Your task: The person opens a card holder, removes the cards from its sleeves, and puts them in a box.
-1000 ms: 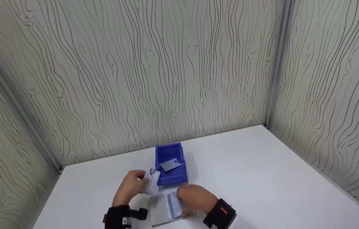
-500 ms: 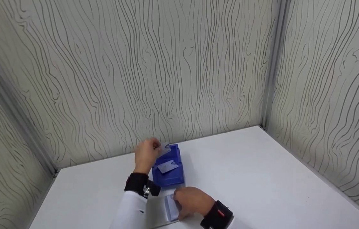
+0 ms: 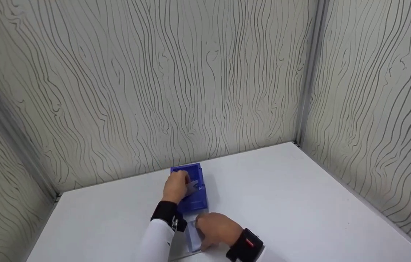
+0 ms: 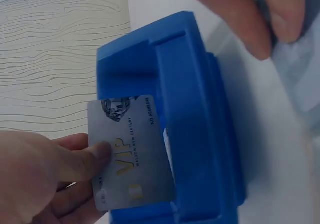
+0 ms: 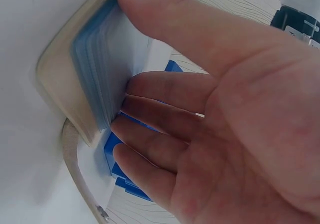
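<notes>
My left hand (image 3: 176,185) pinches a grey VIP card (image 4: 142,176) between thumb and fingers, with a diamond picture at one end of it. The card is held over the open blue bin (image 4: 192,98). A pale edge of something shows behind the card inside the bin; most of it is hidden. Nearer to me, my right hand (image 3: 220,229) holds the clear bluish sleeves of an opened card holder (image 5: 60,91) with a cream cover. Thumb and fingertips meet the edges of the sleeve stack (image 5: 95,68).
The white table (image 3: 281,196) carries the bin near its back edge. Wood-grain patterned wall panels (image 3: 176,83) enclose the back and sides. A strap (image 5: 75,159) with a metal snap hangs off the card holder.
My left hand carried the card from beside the card holder up past the bin's far end, then lowered it over the bin. My right hand has stayed on the sleeves.
</notes>
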`<action>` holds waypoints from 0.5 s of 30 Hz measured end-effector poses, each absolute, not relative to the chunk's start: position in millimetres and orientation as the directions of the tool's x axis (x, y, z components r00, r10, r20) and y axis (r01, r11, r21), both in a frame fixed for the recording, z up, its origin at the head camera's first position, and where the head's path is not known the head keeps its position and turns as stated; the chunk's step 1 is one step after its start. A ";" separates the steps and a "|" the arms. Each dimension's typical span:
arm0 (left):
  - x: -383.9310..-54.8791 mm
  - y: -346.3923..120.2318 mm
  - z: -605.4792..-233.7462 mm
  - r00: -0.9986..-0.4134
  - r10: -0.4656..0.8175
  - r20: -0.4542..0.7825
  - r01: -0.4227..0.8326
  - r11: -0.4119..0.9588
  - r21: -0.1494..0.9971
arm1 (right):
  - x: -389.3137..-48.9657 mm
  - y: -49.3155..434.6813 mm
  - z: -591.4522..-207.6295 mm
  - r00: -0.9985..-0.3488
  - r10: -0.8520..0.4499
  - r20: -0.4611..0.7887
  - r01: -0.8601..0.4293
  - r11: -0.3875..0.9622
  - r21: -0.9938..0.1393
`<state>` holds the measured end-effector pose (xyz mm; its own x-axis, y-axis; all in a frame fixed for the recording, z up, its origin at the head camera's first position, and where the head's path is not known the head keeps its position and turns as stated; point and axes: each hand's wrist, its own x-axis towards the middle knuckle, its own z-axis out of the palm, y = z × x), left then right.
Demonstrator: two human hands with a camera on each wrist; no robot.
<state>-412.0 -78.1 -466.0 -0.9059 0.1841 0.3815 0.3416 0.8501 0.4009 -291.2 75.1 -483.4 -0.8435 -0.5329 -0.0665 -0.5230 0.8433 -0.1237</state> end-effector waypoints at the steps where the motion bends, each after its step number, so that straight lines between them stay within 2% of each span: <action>1: -412.2 -77.0 -468.9 -0.913 0.187 0.364 0.336 0.850 0.406 | -291.2 74.9 -484.0 -0.845 -0.531 -0.067 -0.521 0.844 -0.127; 7: -413.5 -72.8 -484.6 -0.929 0.185 0.322 0.311 0.862 0.401 | -290.2 74.6 -485.9 -0.837 -0.545 -0.053 -0.535 0.835 -0.125; 15: -414.9 -68.8 -489.4 -0.900 0.138 0.414 0.307 0.874 0.375 | -290.4 76.1 -484.6 -0.839 -0.542 -0.044 -0.535 0.837 -0.112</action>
<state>-414.9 -68.8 -489.4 -0.8995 0.1384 0.4144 0.3074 0.8745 0.3752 -290.4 76.1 -484.6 -0.8392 -0.5420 -0.0438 -0.5350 0.8374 -0.1119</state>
